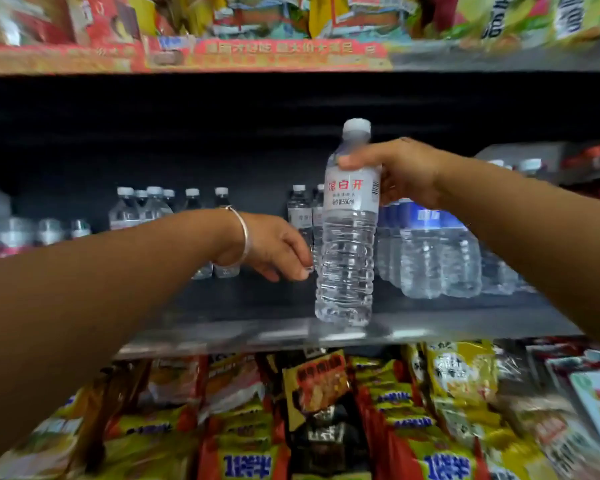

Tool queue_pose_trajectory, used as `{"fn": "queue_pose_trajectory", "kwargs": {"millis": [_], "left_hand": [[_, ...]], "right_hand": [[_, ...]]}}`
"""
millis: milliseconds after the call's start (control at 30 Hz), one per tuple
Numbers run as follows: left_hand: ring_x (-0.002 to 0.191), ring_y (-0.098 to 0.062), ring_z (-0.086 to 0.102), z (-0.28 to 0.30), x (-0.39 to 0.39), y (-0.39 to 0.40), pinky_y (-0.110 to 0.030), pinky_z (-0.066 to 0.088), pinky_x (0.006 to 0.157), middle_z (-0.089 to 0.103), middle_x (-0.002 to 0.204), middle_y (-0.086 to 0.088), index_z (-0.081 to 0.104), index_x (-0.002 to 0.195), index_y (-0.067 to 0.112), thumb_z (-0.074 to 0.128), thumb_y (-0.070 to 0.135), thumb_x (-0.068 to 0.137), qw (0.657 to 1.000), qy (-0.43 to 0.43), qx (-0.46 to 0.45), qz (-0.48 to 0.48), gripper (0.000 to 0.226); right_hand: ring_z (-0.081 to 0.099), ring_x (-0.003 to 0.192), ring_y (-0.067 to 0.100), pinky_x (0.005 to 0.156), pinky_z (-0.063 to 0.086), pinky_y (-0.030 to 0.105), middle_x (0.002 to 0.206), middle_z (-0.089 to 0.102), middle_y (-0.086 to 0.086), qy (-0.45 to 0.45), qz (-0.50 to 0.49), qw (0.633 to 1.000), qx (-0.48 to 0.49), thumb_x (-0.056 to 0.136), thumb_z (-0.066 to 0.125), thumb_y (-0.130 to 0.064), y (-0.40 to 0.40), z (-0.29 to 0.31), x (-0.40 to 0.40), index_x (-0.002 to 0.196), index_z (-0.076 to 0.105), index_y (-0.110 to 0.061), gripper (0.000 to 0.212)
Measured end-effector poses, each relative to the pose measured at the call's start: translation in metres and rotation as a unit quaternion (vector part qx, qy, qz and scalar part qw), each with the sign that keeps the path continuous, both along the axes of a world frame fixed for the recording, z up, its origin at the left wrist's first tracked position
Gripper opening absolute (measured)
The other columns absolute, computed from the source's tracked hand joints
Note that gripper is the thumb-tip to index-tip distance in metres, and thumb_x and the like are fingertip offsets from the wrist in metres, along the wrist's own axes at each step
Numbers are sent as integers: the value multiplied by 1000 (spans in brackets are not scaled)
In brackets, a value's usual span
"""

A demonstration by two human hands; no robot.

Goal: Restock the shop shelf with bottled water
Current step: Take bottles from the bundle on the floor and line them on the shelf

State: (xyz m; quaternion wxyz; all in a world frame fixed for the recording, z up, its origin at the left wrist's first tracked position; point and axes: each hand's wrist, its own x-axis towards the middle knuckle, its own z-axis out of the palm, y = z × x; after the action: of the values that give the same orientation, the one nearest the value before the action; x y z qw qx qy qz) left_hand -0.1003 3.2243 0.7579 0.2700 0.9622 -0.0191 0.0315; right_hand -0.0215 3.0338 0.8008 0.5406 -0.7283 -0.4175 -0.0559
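A clear water bottle (346,258) with a white cap and a white label with red characters stands upright at the front edge of the dark middle shelf (257,299). My right hand (399,171) grips it around the shoulder, just above the label. My left hand (274,247), with a silver bangle on the wrist, reaches in just left of the bottle. Its fingers hang loosely curled and hold nothing. Whether its fingertips touch the bottle cannot be told.
More water bottles (153,209) stand at the back left of the shelf, and blue-labelled bottles (430,251) are grouped at the right. Snack packets (319,410) fill the shelf below. Packaged goods (257,19) line the shelf above.
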Motion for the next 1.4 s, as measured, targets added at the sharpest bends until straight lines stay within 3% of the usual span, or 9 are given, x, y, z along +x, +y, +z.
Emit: {"fn": "queue_pose_trajectory", "kwargs": {"millis": [200, 300, 500, 667, 867, 1000, 1133, 1300, 1400], "left_hand": [[61, -1, 58, 2, 47, 83, -17, 47, 58, 61, 75, 4, 60, 84, 17, 70, 9, 79, 1000, 3, 25, 14, 14], [68, -9, 56, -6, 79, 117, -23, 48, 66, 62, 81, -5, 58, 84, 14, 73, 21, 78, 998, 2, 49, 29, 17], [29, 0, 45, -18, 127, 156, -16, 35, 41, 59, 63, 0, 58, 86, 10, 64, 37, 85, 990, -38, 108, 81, 28], [74, -17, 58, -31, 160, 170, -24, 46, 62, 63, 73, -3, 57, 74, 18, 64, 29, 86, 994, -66, 73, 56, 18], [82, -15, 60, -36, 182, 170, -28, 49, 70, 61, 85, 2, 62, 90, 24, 63, 27, 86, 996, -24, 75, 32, 5], [79, -17, 57, -32, 190, 160, -25, 48, 69, 51, 81, 8, 62, 113, 26, 61, 28, 88, 991, 7, 131, 20, 25], [100, -15, 52, -34, 197, 156, -20, 36, 83, 49, 107, 4, 58, 120, 24, 62, 29, 88, 981, -5, 190, 24, 33], [115, -26, 53, -36, 207, 155, -22, 37, 86, 54, 127, -9, 56, 120, 23, 63, 29, 87, 976, -13, 212, 41, 35], [117, -23, 51, -36, 210, 154, -22, 37, 94, 51, 132, -5, 55, 123, 23, 63, 31, 86, 974, -16, 222, 44, 39]], "right_hand": [[69, 85, 22, 79, 55, 33, 84, 74, 4, 5, -30, 1000, 2, 70, 75, -33, 94, 23, 51, 97, 70, -10, 35], [68, 76, 19, 68, 53, 27, 84, 73, 7, 2, -41, 999, -19, 72, 75, -30, 135, 22, 76, 93, 70, -8, 30], [65, 67, 17, 61, 49, 25, 77, 73, 4, -1, -55, 996, -73, 75, 75, -27, 193, 11, 128, 94, 70, -6, 28], [64, 64, 17, 55, 47, 24, 79, 70, 6, -9, -62, 995, -79, 77, 74, -24, 223, 2, 165, 103, 65, -5, 34], [61, 66, 19, 62, 49, 26, 82, 68, 6, 3, -48, 993, -104, 80, 72, -26, 235, 6, 193, 97, 64, -7, 26], [63, 66, 17, 65, 53, 26, 88, 68, 6, 1, -58, 991, -120, 78, 75, -24, 238, 10, 199, 108, 62, -4, 38], [64, 51, 16, 47, 54, 22, 91, 66, 9, -14, -103, 990, -96, 71, 80, -24, 241, 9, 203, 118, 56, -4, 56], [64, 70, 21, 76, 59, 36, 101, 69, 12, -118, -194, 962, -150, 67, 80, -42, 242, 8, 200, 115, 59, -5, 64], [59, 56, 18, 59, 57, 29, 91, 70, 14, -108, -193, 966, -133, 68, 81, -35, 246, 8, 200, 110, 62, -2, 57]]}}
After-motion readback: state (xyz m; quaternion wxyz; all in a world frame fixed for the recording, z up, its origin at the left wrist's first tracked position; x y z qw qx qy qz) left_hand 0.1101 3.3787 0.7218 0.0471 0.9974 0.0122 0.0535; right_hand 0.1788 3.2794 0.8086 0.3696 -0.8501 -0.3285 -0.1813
